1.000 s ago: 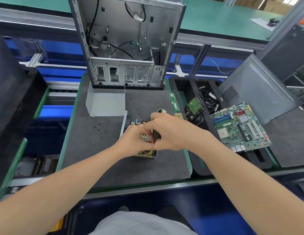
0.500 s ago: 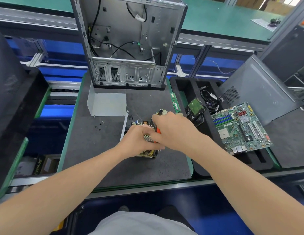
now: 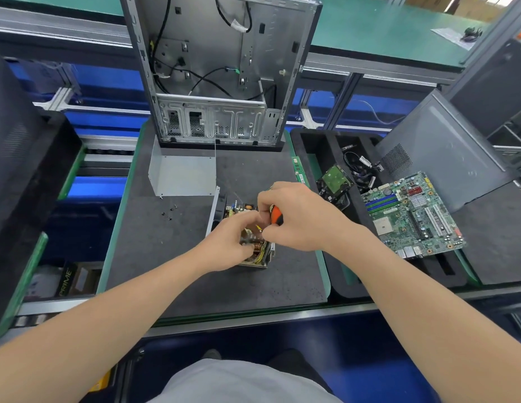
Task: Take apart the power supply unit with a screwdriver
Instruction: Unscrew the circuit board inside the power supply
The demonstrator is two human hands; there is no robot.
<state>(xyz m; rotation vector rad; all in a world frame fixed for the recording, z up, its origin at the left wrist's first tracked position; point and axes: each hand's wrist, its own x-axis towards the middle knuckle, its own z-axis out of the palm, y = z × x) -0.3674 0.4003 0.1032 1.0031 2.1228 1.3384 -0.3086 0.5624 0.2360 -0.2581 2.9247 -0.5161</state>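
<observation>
The opened power supply unit [image 3: 239, 209] sits on the dark mat, its circuit board, coils and yellow wires exposed. My right hand [image 3: 300, 216] grips a screwdriver [image 3: 275, 215] with an orange and black handle, held over the unit's right side; the tip is hidden. My left hand [image 3: 230, 242] lies on the unit's near part, fingers curled around the components there. The unit's grey metal cover [image 3: 182, 175] lies apart, behind and to the left.
Several small screws [image 3: 169, 212] lie on the mat [image 3: 154, 251] left of the unit. An empty computer case [image 3: 218, 68] stands behind. A black foam tray [image 3: 317, 146] at right holds a motherboard [image 3: 410, 216], hard drive [image 3: 336, 178] and cables [image 3: 361, 167]. A grey side panel [image 3: 445, 152] leans at far right.
My right hand has shifted slightly away from me with the screwdriver, showing more of its orange handle. My left hand stays on the unit.
</observation>
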